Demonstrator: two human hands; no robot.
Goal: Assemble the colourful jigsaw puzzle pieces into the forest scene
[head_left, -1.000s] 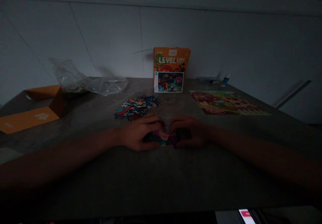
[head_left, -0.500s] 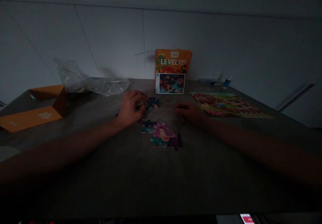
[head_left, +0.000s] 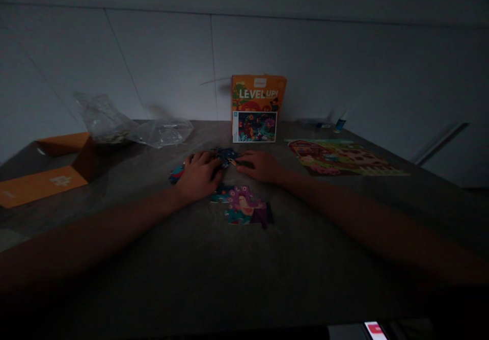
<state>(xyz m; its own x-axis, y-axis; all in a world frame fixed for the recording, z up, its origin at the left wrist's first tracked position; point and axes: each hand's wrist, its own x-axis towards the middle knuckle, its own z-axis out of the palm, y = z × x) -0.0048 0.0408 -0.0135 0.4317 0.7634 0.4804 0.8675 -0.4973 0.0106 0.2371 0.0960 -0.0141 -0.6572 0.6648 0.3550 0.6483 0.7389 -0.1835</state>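
Note:
Loose jigsaw puzzle pieces [head_left: 226,154] lie in a dark pile on the table. My left hand [head_left: 199,176] rests over the pile, palm down, its fingers spread and bent onto the pieces, which it partly hides. From the right, my right hand [head_left: 260,165] meets the pile's edge, thumb and fingers closing at a small puzzle piece [head_left: 232,162]. Nearer to me lies a joined puzzle section [head_left: 244,206] with a purple creature and teal parts. A few red and blue pieces [head_left: 176,174] show left of my left hand.
An orange "LEVEL UP!" box [head_left: 259,91] stands at the back, a picture card [head_left: 255,127] leaning against it. On the left are an open orange box part [head_left: 44,186] and a clear plastic bag [head_left: 164,132]. A farm puzzle [head_left: 344,157] and small bottle [head_left: 341,123] lie right.
My right hand has moved left to the edge of the pile. My left hand has lowered and flattened onto the pieces. The view has shifted slightly.

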